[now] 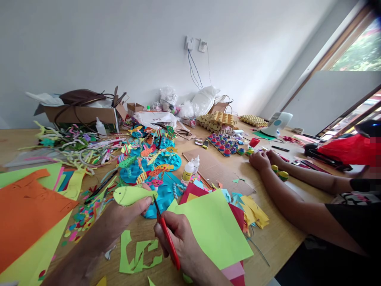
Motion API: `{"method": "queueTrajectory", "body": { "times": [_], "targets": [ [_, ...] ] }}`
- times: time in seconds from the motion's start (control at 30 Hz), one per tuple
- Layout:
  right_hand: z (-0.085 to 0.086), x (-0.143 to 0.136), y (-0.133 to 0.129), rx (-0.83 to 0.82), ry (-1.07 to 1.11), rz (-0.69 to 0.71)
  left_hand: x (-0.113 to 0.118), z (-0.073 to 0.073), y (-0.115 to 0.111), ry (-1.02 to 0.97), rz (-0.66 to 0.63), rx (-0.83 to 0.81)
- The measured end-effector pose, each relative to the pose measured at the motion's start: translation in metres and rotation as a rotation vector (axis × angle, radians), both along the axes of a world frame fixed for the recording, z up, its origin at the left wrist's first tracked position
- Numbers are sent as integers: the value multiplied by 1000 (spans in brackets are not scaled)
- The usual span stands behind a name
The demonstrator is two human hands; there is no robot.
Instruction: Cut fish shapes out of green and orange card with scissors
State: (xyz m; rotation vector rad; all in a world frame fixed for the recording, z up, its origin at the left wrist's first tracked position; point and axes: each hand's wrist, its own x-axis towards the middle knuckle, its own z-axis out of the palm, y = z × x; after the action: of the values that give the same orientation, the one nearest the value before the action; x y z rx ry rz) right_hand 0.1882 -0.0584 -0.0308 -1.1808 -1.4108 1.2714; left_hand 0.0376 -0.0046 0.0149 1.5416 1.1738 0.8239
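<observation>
Between the thumb and fingers of my left hand (pixel 129 216) is a light-green paper fish (pixel 129 196), with an eye and a curved line drawn at its left end. My right hand (pixel 178 234) grips red-handled scissors (pixel 168 240), whose dark blades touch the fish's right end. Below my hands lie light-green paper scraps (pixel 138 254) on the wooden table. Just behind the fish stand blue painted egg-carton pieces (pixel 162 190) decorated with colourful paper fish. A large light-green sheet (pixel 216 228) rests on red paper to the right of my right hand.
Orange paper (pixel 32 214) covers the left side. Glue bottles (pixel 188 171) stand near a cardboard sheet (pixel 214 165). At right, a co-worker's hands (pixel 262 159) handle small painted pieces. Pipe cleaners (pixel 80 147), a cardboard box (pixel 81 115) and egg trays (pixel 217 119) lie farther back.
</observation>
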Motion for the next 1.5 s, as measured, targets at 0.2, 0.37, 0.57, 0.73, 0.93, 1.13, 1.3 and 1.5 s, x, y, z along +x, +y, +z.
{"method": "queueTrajectory", "body": {
  "times": [0.2, 0.37, 0.57, 0.73, 0.93, 1.13, 1.3, 1.5],
  "targets": [
    [1, 0, 0, 20, -55, -7, -5, -5, 3, -23, -6, 19],
    [-3, 2, 0, 55, -126, -28, -6, -3, 5, -23, -35, 22],
    [-6, 2, 1, 94, -164, -39, -4, -3, 5, -85, -84, -12],
    [-3, 7, 3, 69, -204, -37, -16, 1, 11, -93, -161, -26],
    [-1, 12, 4, 104, -333, 10, -34, 9, 20, 141, -149, 101],
    [2, 15, 3, 147, -431, 74, -39, 18, 20, 285, -207, 96],
    [6, 18, 3, 152, -508, 109, -51, 23, 21, 250, -339, 45],
    [8, 19, 3, 147, -512, 156, -42, 15, 22, 292, -296, 115]
  ]
}}
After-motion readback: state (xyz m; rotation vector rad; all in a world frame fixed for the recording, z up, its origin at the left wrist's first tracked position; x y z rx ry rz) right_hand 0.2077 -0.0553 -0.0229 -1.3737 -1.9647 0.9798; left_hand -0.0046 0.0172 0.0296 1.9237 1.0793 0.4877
